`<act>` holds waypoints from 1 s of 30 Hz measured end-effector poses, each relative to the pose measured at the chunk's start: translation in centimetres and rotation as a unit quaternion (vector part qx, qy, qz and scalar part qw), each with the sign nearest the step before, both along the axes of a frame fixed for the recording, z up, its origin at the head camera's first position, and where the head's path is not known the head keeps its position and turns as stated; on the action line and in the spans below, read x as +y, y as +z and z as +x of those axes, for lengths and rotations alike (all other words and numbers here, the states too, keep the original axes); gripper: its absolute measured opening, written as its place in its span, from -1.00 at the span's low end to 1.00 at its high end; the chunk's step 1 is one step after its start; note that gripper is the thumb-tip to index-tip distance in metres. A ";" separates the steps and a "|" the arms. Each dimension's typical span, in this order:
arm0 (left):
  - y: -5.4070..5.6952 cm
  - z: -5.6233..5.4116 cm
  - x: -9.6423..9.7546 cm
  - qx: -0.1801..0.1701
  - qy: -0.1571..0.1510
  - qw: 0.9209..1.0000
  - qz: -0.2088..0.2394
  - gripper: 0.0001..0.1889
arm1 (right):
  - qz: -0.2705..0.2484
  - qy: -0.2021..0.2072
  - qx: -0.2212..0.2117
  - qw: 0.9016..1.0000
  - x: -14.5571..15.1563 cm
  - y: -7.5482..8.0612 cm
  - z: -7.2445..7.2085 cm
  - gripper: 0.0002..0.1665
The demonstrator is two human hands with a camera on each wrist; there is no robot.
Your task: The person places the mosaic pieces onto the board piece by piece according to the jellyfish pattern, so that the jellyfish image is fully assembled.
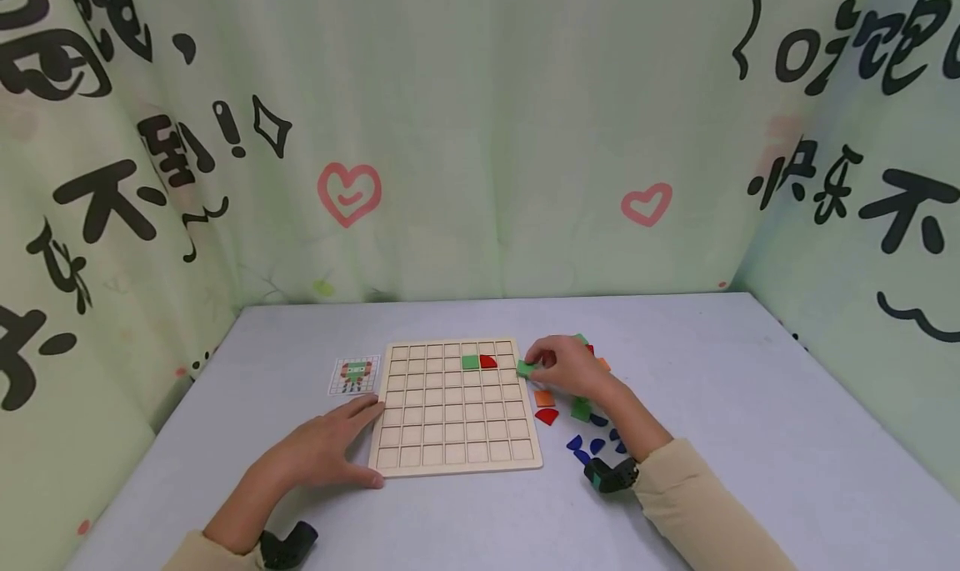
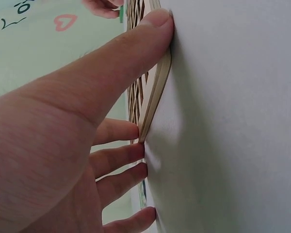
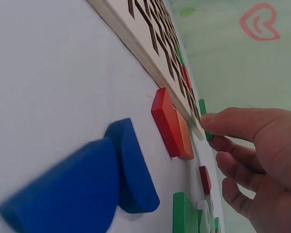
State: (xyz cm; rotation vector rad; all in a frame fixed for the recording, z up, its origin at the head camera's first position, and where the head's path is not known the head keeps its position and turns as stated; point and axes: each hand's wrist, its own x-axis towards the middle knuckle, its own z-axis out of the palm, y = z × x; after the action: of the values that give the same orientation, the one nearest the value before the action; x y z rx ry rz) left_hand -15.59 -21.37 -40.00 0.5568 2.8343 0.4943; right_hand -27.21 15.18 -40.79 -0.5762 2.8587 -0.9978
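My right hand [image 1: 564,364] pinches a green square block [image 1: 525,368] between thumb and fingers, at the right edge of a wooden grid board [image 1: 455,471]. In the right wrist view, the block is a thin green edge between the thumb and fingers. My left hand [image 1: 330,443] rests at the board's lower left corner. Its thumb touches the near edge and its outstretched fingers reach the left side. On the board, a green square [image 1: 470,362] sits beside a red quarter-round piece [image 1: 488,361] in an upper row.
Right of the board lie an orange square [image 1: 544,398], a red piece [image 1: 547,417], green blocks [image 1: 581,409] and several blue rounded pieces [image 1: 597,446]. A pattern card [image 1: 355,375] with a robot-like figure lies left of the board. A printed curtain [image 1: 495,137] hangs behind the table.
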 end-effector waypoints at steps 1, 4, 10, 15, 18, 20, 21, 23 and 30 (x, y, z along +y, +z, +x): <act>0.0 0.0 0.0 -0.002 0.001 1.000 0.000 0.07 | -0.003 0.000 -0.002 1.000 -0.1 0.0 -0.1 -0.83; 0.1 0.0 0.0 -0.005 0.002 1.000 0.001 0.07 | -0.007 0.002 -0.006 1.000 -0.4 0.0 -0.2 -0.83; 0.1 0.0 0.0 -0.006 0.003 1.000 0.001 0.07 | -0.003 0.013 -0.002 1.000 -1.3 0.0 -0.5 -0.83; 0.0 0.0 0.0 -0.004 0.001 1.000 0.000 0.08 | -0.008 0.018 -0.002 1.000 -2.0 -0.3 -1.0 -0.83; -0.1 0.0 -0.1 -0.005 0.002 1.000 0.000 0.08 | -0.013 0.021 -0.007 1.000 -2.5 -0.6 -1.3 -0.83; -0.2 0.0 -0.1 -0.006 0.003 1.000 -0.001 0.08 | -0.017 0.022 -0.010 1.000 -2.7 -0.7 -1.4 -0.83; -0.2 -0.1 -0.2 -0.007 0.004 1.000 -0.002 0.09 | -0.019 0.023 -0.010 1.000 -2.8 -0.8 -1.4 -0.82; -0.3 -0.1 -0.2 -0.007 0.005 1.000 -0.003 0.09 | -0.020 0.025 -0.008 0.999 -3.1 -0.8 -1.5 -0.82; -0.1 -0.1 -0.2 -0.005 0.003 1.000 -0.002 0.09 | -0.024 0.044 0.002 0.999 -4.0 -0.6 -1.6 -0.82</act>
State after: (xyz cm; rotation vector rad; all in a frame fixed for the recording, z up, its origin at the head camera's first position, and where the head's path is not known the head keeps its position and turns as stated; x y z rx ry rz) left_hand -15.71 -21.53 -40.13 0.5443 2.8286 0.4898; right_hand -28.83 11.19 -41.40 -0.7009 2.7926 -1.0537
